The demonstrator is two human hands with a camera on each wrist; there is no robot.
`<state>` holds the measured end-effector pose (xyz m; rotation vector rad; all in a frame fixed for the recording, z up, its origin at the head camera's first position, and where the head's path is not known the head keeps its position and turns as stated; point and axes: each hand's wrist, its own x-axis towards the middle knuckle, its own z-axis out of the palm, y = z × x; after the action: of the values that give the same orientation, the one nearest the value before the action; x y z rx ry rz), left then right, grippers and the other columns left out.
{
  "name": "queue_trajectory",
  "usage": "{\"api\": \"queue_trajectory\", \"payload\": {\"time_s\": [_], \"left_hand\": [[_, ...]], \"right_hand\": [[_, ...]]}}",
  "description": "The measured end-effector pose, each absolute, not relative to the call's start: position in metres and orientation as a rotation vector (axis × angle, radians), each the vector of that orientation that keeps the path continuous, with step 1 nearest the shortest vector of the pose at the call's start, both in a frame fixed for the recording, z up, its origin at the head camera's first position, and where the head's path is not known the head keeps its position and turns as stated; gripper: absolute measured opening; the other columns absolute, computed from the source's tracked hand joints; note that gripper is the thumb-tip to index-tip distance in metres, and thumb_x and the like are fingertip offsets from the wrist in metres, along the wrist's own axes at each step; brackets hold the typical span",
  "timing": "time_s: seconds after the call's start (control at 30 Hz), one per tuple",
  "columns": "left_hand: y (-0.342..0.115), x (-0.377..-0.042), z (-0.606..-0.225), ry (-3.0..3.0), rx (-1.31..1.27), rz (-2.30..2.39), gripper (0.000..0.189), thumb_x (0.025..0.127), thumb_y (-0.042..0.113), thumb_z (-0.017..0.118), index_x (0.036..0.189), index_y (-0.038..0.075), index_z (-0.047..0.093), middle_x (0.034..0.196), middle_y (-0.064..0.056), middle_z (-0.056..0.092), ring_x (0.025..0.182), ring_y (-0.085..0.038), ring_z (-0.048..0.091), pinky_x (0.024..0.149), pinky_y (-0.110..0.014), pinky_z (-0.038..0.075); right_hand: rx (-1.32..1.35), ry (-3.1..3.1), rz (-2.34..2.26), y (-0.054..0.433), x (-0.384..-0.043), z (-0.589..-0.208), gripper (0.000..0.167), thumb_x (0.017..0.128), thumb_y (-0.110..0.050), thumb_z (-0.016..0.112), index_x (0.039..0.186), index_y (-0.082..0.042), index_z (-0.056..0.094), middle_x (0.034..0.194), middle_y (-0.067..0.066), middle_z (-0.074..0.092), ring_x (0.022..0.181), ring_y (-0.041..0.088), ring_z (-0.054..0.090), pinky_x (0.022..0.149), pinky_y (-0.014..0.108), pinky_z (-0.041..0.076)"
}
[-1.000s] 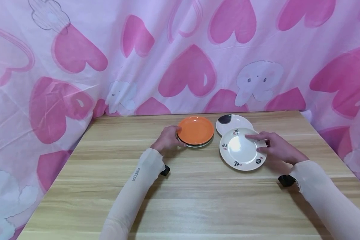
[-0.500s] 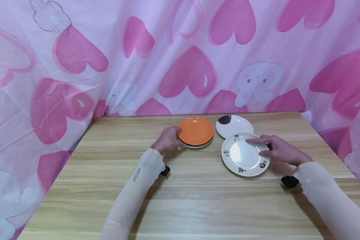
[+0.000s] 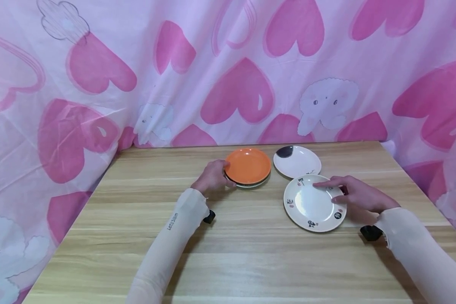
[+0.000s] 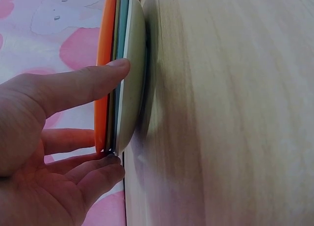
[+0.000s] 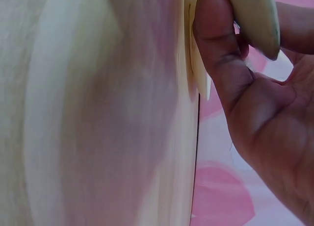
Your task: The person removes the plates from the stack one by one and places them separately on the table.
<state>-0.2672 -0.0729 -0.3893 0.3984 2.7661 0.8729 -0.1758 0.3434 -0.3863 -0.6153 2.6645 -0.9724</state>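
Observation:
In the head view my left hand [image 3: 214, 175] holds the left edge of a stack of plates. An orange plate [image 3: 248, 165] tops it; thin dark, teal and cream rims [image 4: 131, 84] show beneath in the left wrist view. The left thumb [image 4: 88, 85] lies across the stack's side, other fingers against its rim. A white plate [image 3: 314, 211] with black and red characters is pinched at its right edge by my right hand [image 3: 359, 195]. In the right wrist view this plate [image 5: 260, 25] appears lifted off the table, between thumb and fingers.
Behind the held plate a white plate with a black spot [image 3: 297, 160] lies on the wooden table [image 3: 228, 253], its front edge partly covered from view. A pink heart-patterned curtain [image 3: 235, 93] hangs along the table's far edge and left side.
My right hand has moved the patterned white plate toward me and slightly right, so more of the black-spotted plate shows. The left hand and stack have stayed put.

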Motion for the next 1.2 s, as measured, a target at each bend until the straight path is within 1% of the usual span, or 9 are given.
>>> {"api": "queue_trajectory", "payload": {"time_s": [0.07,0.17,0.23,0.3,0.47,0.6,0.73,0.97,1.2], "left_hand": [[-0.073,-0.268,-0.389,2.773,0.406,0.868,0.079,0.071,0.017,0.091,0.140,0.000,0.055,0.147,-0.015,0.055,0.137,-0.029,0.050,0.119,-0.041,0.040],[-0.072,-0.267,-0.389,2.761,0.391,0.886,0.080,0.071,0.016,0.091,0.141,0.000,0.054,0.149,-0.015,0.053,0.138,-0.029,0.049,0.120,-0.041,0.039],[-0.072,-0.267,-0.389,2.752,0.377,0.893,0.082,0.072,0.016,0.091,0.143,0.001,0.053,0.151,-0.014,0.051,0.140,-0.029,0.047,0.121,-0.042,0.038],[-0.072,-0.266,-0.390,2.749,0.361,0.887,0.083,0.073,0.016,0.091,0.144,0.002,0.052,0.152,-0.014,0.050,0.141,-0.029,0.046,0.121,-0.042,0.037],[-0.072,-0.266,-0.392,2.750,0.352,0.868,0.082,0.073,0.017,0.091,0.143,0.003,0.053,0.150,-0.014,0.052,0.138,-0.029,0.048,0.120,-0.042,0.039],[-0.072,-0.266,-0.393,2.757,0.360,0.857,0.081,0.073,0.018,0.091,0.143,0.003,0.053,0.150,-0.014,0.052,0.138,-0.029,0.048,0.120,-0.042,0.039],[-0.072,-0.267,-0.393,2.762,0.374,0.836,0.080,0.074,0.019,0.090,0.143,0.002,0.053,0.150,-0.014,0.052,0.138,-0.029,0.048,0.120,-0.042,0.040],[-0.073,-0.267,-0.390,2.785,0.402,0.788,0.079,0.074,0.022,0.090,0.142,0.003,0.054,0.149,-0.014,0.053,0.138,-0.030,0.048,0.119,-0.042,0.040],[-0.073,-0.267,-0.389,2.782,0.401,0.798,0.078,0.074,0.021,0.090,0.141,0.002,0.054,0.147,-0.014,0.055,0.135,-0.029,0.050,0.118,-0.042,0.042]], "right_hand": [[-0.658,2.664,-0.985,0.345,-0.175,-0.388,0.059,0.084,-0.001,0.074,0.137,-0.022,0.063,0.111,0.001,0.068,0.094,0.004,0.051,0.079,0.017,0.043],[-0.697,2.677,-0.963,0.346,-0.173,-0.389,0.058,0.084,-0.002,0.074,0.137,-0.023,0.064,0.120,0.000,0.068,0.099,0.001,0.052,0.083,0.015,0.043],[-0.684,2.678,-0.951,0.347,-0.172,-0.390,0.058,0.083,-0.001,0.074,0.136,-0.024,0.064,0.120,0.000,0.068,0.098,0.001,0.051,0.083,0.015,0.043],[-0.672,2.672,-0.946,0.349,-0.172,-0.389,0.057,0.084,-0.003,0.075,0.136,-0.025,0.064,0.128,0.003,0.067,0.104,-0.003,0.051,0.087,0.014,0.044],[-0.693,2.663,-0.959,0.350,-0.170,-0.392,0.057,0.084,-0.003,0.075,0.136,-0.024,0.064,0.133,0.005,0.065,0.107,-0.004,0.051,0.088,0.013,0.044],[-0.721,2.678,-0.936,0.350,-0.171,-0.396,0.058,0.083,-0.001,0.074,0.136,-0.024,0.064,0.133,0.002,0.066,0.107,-0.003,0.052,0.088,0.014,0.045],[-0.734,2.688,-0.905,0.351,-0.172,-0.398,0.058,0.083,-0.001,0.075,0.135,-0.024,0.065,0.137,0.003,0.064,0.113,-0.005,0.053,0.090,0.013,0.045],[-0.686,2.679,-0.877,0.349,-0.173,-0.394,0.057,0.083,-0.001,0.075,0.134,-0.024,0.066,0.135,0.005,0.065,0.112,-0.001,0.053,0.089,0.013,0.045],[-0.652,2.672,-0.802,0.351,-0.177,-0.393,0.056,0.082,-0.001,0.076,0.133,-0.023,0.067,0.118,0.004,0.068,0.094,0.007,0.050,0.077,0.016,0.043]]}}
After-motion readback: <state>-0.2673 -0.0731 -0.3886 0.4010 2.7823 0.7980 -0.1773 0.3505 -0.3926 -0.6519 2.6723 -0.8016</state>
